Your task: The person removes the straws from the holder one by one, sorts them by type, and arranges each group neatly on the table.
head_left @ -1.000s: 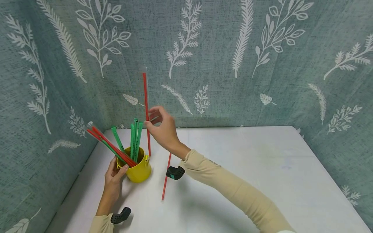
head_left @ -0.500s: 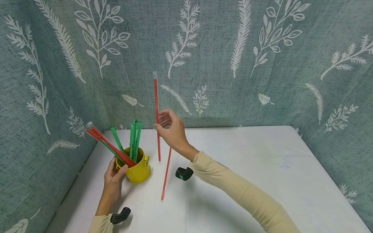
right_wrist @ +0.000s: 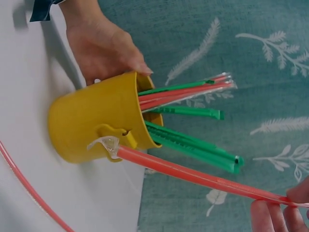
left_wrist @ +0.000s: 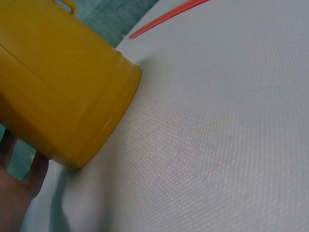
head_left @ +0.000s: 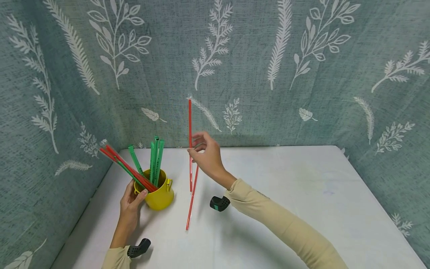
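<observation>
My left hand [head_left: 130,207] grips a small yellow bucket [head_left: 162,198] on its left side, with the thumb at the rim. Leaning out of the bucket are several red straws [head_left: 125,164] in clear wrappers. Several green-wrapped straws [head_left: 153,160] stand in it too. My right hand [head_left: 209,156] pinches a red wrapped straw [head_left: 190,119] between thumb and fingers, holding it upright to the right of the bucket. The right wrist view shows this straw's [right_wrist: 183,174] ribbed bend and crumpled clear wrapper end. Another red straw [head_left: 190,211] lies on the table below my right hand.
A white cloth covers the table [head_left: 285,201]. Behind it and along both sides hangs a grey-green curtain [head_left: 255,74] with white leaf prints. Black wrist cameras [head_left: 220,203] sit at both sleeves.
My right hand has moved right and slightly down with the red straw, away from the bucket. My left hand and the bucket have stayed in place.
</observation>
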The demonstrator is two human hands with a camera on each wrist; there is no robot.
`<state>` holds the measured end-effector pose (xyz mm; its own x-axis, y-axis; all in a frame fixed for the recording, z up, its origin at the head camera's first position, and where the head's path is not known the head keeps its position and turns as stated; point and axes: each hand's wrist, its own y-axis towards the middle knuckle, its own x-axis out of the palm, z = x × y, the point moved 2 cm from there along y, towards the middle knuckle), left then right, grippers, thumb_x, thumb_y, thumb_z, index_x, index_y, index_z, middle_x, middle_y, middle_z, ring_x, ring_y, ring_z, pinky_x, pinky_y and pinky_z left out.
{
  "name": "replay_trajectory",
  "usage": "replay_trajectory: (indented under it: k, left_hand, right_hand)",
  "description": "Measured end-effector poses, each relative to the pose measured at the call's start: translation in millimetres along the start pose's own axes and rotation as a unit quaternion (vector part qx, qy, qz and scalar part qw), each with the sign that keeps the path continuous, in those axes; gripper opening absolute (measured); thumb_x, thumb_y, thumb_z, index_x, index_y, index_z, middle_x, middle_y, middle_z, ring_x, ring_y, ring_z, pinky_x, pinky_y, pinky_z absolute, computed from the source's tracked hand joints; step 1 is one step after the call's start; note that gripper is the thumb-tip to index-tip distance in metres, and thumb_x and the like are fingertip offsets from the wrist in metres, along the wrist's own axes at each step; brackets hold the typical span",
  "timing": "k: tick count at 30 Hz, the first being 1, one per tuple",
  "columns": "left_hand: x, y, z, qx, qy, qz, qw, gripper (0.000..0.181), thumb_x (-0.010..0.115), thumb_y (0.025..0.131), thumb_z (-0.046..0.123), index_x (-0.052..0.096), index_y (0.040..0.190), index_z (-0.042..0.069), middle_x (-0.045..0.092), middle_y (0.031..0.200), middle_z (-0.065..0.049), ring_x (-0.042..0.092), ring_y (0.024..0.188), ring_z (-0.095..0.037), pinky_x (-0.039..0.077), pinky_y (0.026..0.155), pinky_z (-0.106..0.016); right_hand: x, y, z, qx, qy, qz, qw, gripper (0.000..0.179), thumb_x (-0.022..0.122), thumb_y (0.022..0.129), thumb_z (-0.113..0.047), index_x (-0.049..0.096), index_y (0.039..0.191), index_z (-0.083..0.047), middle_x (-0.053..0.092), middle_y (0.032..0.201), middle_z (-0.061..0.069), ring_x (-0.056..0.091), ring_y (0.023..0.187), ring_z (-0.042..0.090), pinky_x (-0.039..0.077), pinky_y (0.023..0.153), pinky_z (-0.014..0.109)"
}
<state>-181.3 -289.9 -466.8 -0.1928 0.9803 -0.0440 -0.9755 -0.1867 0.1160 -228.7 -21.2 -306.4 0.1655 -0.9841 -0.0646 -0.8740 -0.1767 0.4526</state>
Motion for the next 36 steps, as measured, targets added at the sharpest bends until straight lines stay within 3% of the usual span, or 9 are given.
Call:
replay_trajectory:
  k: [23,36]
  left_hand:
    - [-0.9,2.4,-0.8,0.004,0.009,-0.003,0.9999,0.064,0.054,0.094,0.010,0.027,0.150,0.023,0.034,0.145,0.001,0.030,0.133,-0.016,0.030,0.105,-0.018]
    - [-0.1,0.2,-2.5,0.007,0.010,-0.003,0.9999,0.063,0.053,0.095,0.011,0.027,0.150,0.024,0.034,0.143,0.002,0.030,0.131,-0.014,0.031,0.102,-0.015]
  right_hand:
    - [-15.0,-14.6,22.8,0.081,0.007,0.007,0.9967,0.037,0.062,0.082,0.012,0.050,0.117,0.012,0.054,0.096,0.035,0.059,0.078,0.052,0.054,0.061,0.053]
    - [-17.6,-28.6,40.8,0.131,-0.007,0.004,0.9913,0.035,0.062,0.082,0.011,0.052,0.115,0.011,0.057,0.093,0.030,0.063,0.070,0.043,0.055,0.058,0.048]
